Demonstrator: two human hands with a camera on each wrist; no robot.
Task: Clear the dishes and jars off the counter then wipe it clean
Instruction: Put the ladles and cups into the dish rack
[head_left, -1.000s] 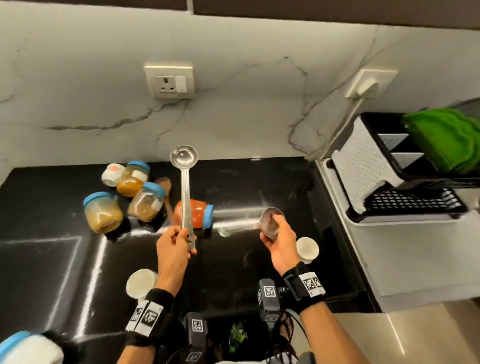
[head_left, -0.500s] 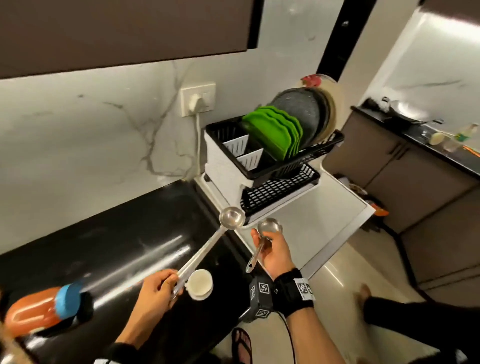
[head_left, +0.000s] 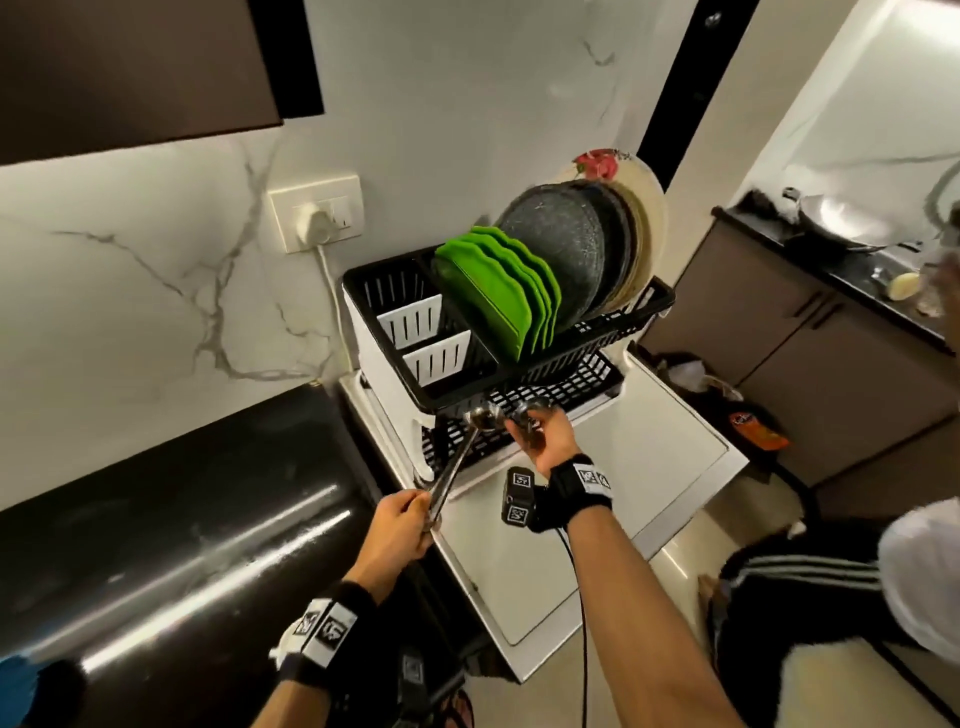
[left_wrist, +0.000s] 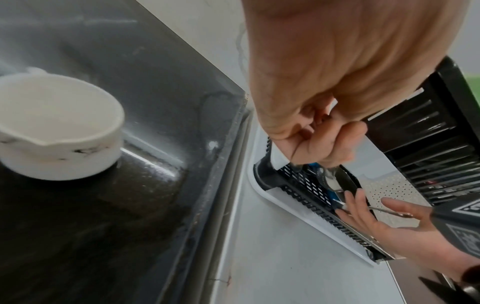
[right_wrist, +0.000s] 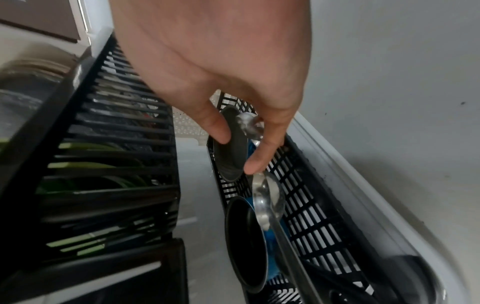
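Ladles at the dish rack's (head_left: 524, 364) lower tier

Left hand (head_left: 397, 525) grips the long ladle (head_left: 457, 462); right hand (head_left: 545, 441) pinches the short ladle (right_wrist: 248, 125), handle hidden; both were over the counter (head_left: 171, 519) earlier.

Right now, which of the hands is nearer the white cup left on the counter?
Left. The left hand grips the long ladle's handle above the counter edge, just beside the white cup. The right hand is farther off, at the dish rack's lower tray.

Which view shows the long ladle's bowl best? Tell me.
Right wrist: the ladle's bowl fills mid-frame above the rack's lower tray. Head shows it small, with the left hand gripping its handle. Left wrist hides most of it.
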